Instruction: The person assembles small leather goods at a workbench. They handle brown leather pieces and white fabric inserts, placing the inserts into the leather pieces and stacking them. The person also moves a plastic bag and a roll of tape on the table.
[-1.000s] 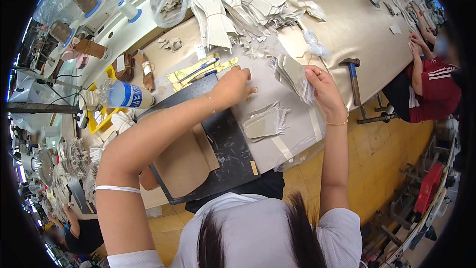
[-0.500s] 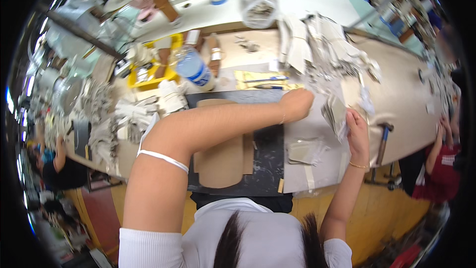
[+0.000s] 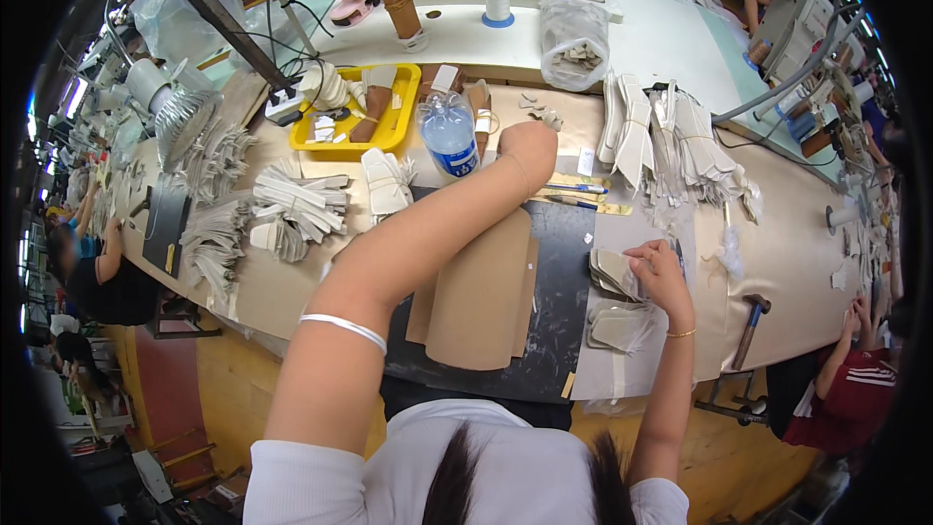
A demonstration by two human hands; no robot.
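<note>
My left hand is closed, reaching forward beside the small scraps at the back of the work area. Its fingertips are turned from view, so what it holds cannot be made out. At the right, my right hand has bent, parted fingers at the right edge of a stack of pale flat pieces lying on the grey sheet. Nearer me lies a second stack of pale pieces with thin clear plastic or threads at its edge. Brown card panels rest on the black board under my left forearm.
A water bottle stands left of my left hand, beside a yellow tray. Pens lie just before it. Tied pale bundles sit at back right; a hammer lies at the right edge. Co-workers sit either side.
My left hand has moved forward and left, to the scraps. The stack my right hand held up now lies on the grey sheet; that hand has come lower. The whole view has shifted.
</note>
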